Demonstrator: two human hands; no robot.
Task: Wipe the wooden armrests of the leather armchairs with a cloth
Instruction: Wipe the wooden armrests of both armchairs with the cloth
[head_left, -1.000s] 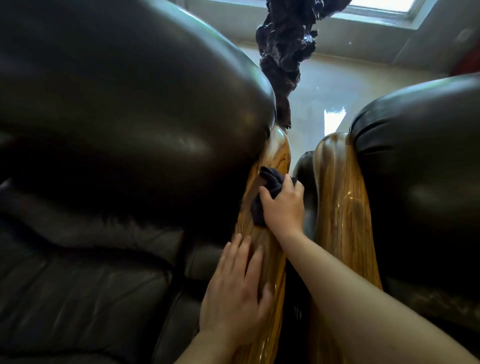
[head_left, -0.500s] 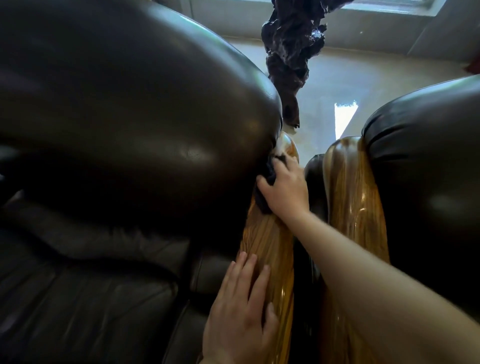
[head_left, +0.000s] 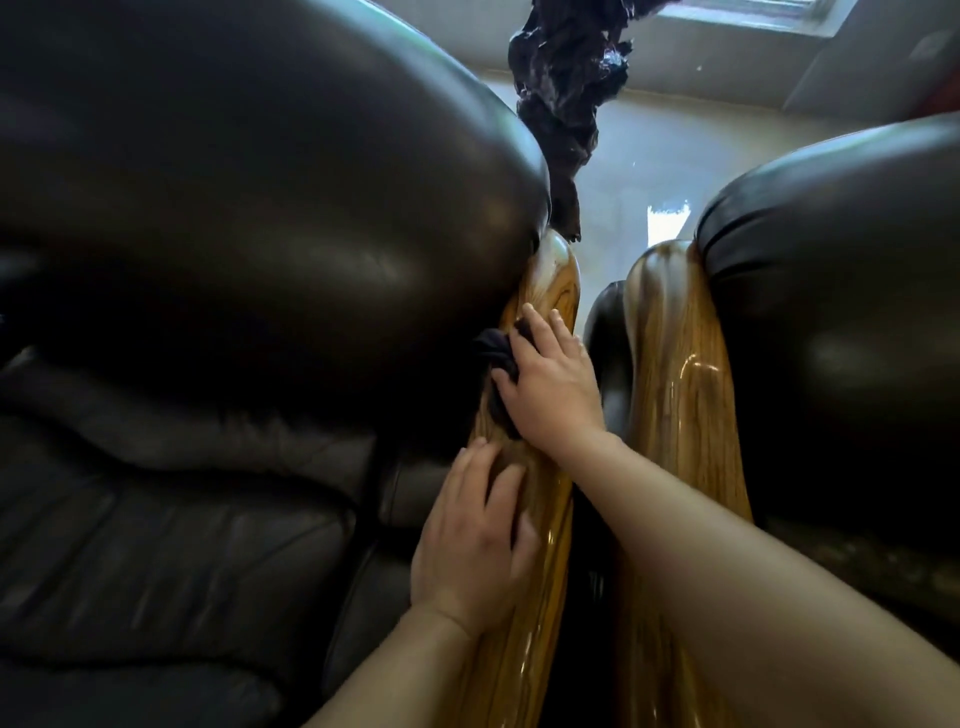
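Two glossy wooden armrests run side by side down the middle of the head view. My right hand (head_left: 550, 379) presses a dark cloth (head_left: 493, 348) against the left armrest (head_left: 553, 286), at its inner edge beside the bulging leather cushion. Most of the cloth is hidden under my palm. My left hand (head_left: 475, 540) lies flat on the same armrest lower down, fingers spread, holding nothing. The right armrest (head_left: 675, 374) belongs to the second armchair and nothing touches it.
A dark leather armchair (head_left: 234, 234) fills the left, its seat (head_left: 156, 545) below. A second leather armchair (head_left: 841, 312) stands at the right. A dark gnarled wooden sculpture (head_left: 563, 88) rises behind the armrests. A narrow gap separates the two armrests.
My right hand with the cloth went up the left armrest toward its far end, then came back down a little. My left hand has slid up the armrest, closer to the right hand.
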